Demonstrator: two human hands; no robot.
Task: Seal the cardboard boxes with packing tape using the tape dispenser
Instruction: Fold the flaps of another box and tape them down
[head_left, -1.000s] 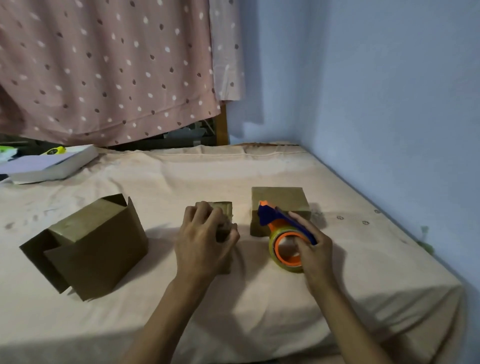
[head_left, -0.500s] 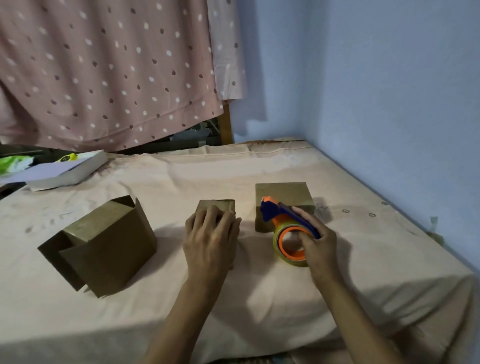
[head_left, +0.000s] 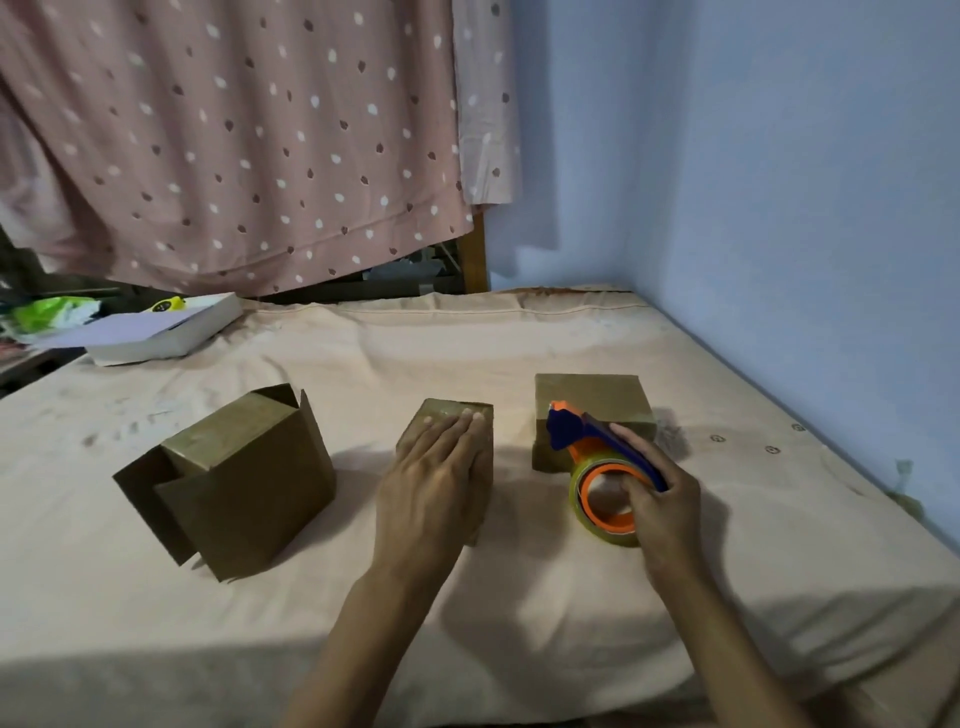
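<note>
Three brown cardboard boxes stand on a peach sheet. The small middle box (head_left: 482, 467) lies under my left hand (head_left: 434, 486), whose straight fingers press flat on its top. My right hand (head_left: 660, 512) grips a tape dispenser (head_left: 597, 467) with a blue handle, an orange hub and a clear tape roll, resting on the sheet just right of that box. Behind the dispenser sits a closed flat box (head_left: 592, 397). At the left stands the largest box (head_left: 234, 478) with its side flaps sticking out.
The bed (head_left: 467, 343) meets a blue wall (head_left: 805, 208) on the right. A white book (head_left: 166, 332) lies at the back left beside green and yellow items. A dotted pink cloth (head_left: 249, 140) hangs behind. The sheet's front edge runs close below my forearms.
My left hand's fingers have gone from curled on the middle box to lying flat on its top. The right hand with the dispenser has stayed put. The view shifted slightly.
</note>
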